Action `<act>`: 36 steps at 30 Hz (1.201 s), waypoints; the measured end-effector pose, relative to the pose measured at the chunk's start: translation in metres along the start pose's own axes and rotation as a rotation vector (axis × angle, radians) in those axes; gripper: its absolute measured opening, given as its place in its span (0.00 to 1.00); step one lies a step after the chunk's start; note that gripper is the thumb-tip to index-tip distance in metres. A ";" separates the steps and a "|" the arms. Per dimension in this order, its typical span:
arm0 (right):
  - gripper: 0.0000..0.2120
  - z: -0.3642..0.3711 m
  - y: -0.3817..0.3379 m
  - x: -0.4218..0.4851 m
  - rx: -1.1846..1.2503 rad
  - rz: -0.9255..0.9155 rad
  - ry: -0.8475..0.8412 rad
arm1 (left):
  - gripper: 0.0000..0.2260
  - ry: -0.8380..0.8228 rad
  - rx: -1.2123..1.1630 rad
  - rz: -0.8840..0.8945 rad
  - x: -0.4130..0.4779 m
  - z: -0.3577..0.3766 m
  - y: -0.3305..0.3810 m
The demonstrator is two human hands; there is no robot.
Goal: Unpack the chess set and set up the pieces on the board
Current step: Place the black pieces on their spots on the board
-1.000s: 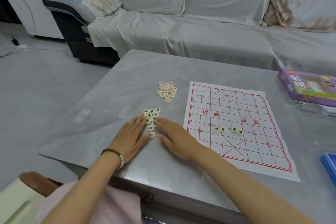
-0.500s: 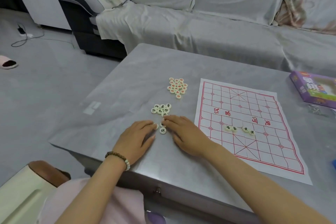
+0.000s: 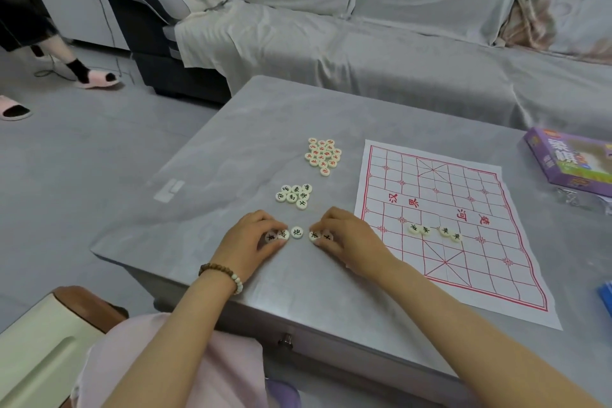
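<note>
A paper board (image 3: 440, 209) with red lines lies on the grey table (image 3: 231, 149). Several black-lettered pieces (image 3: 434, 231) sit in a row on the board. My left hand (image 3: 253, 240) pinches two black-lettered pieces (image 3: 277, 235) on the table with curled fingers. My right hand (image 3: 347, 237) pinches two more black-lettered pieces (image 3: 319, 236). A single black-lettered piece (image 3: 296, 232) lies loose between my hands. Beyond them sits a small cluster of black-lettered pieces (image 3: 294, 196), and farther back a pile of red-lettered pieces (image 3: 323, 156).
The purple chess box (image 3: 569, 159) lies at the table's right edge, with a clear plastic bag (image 3: 573, 199) beside it and a blue object (image 3: 606, 298) lower right. A covered sofa (image 3: 381, 43) runs behind the table. A person's slippered foot (image 3: 92, 78) stands on the floor at left.
My hands drew back from the black cluster toward me, fingers curling onto two pieces each. The view shifted, bringing a person's foot into sight at left.
</note>
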State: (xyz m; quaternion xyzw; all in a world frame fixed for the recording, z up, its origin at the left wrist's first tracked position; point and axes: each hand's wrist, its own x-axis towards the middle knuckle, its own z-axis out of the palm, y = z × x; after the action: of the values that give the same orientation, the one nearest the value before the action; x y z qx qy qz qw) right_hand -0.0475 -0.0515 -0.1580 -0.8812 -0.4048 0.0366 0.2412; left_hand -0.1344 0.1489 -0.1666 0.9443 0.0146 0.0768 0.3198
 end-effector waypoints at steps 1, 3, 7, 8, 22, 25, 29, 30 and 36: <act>0.12 0.000 -0.001 -0.001 0.011 0.007 -0.002 | 0.10 -0.014 -0.017 -0.011 -0.002 -0.002 0.000; 0.11 -0.001 -0.004 -0.003 0.047 0.011 -0.005 | 0.09 -0.016 -0.053 -0.017 -0.005 -0.005 0.001; 0.10 -0.011 -0.004 -0.016 0.133 0.025 0.087 | 0.08 0.110 -0.127 -0.007 -0.006 -0.008 0.020; 0.10 -0.017 -0.001 -0.021 0.157 0.047 0.123 | 0.08 0.131 -0.151 0.004 -0.004 -0.006 0.029; 0.12 -0.096 0.101 -0.128 -0.012 0.438 0.259 | 0.15 -0.201 -0.032 0.160 0.064 0.097 0.161; 0.13 -0.095 0.109 -0.134 -0.020 0.469 0.227 | 0.15 -0.243 0.039 0.161 0.071 0.114 0.172; 0.14 -0.086 0.112 -0.135 -0.023 0.493 0.154 | 0.16 -0.247 0.092 0.166 0.073 0.126 0.174; 0.14 -0.084 0.112 -0.135 -0.026 0.491 0.146 | 0.17 -0.251 0.096 0.175 0.072 0.127 0.174; 0.15 -0.082 0.104 -0.137 0.021 0.403 0.295 | 0.17 -0.120 0.015 0.176 0.063 0.100 0.150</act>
State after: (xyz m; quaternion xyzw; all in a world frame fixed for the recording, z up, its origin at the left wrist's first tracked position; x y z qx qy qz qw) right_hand -0.0459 -0.2421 -0.1506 -0.9375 -0.1810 -0.0408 0.2945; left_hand -0.0598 -0.0256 -0.1453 0.9472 -0.0872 0.0477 0.3050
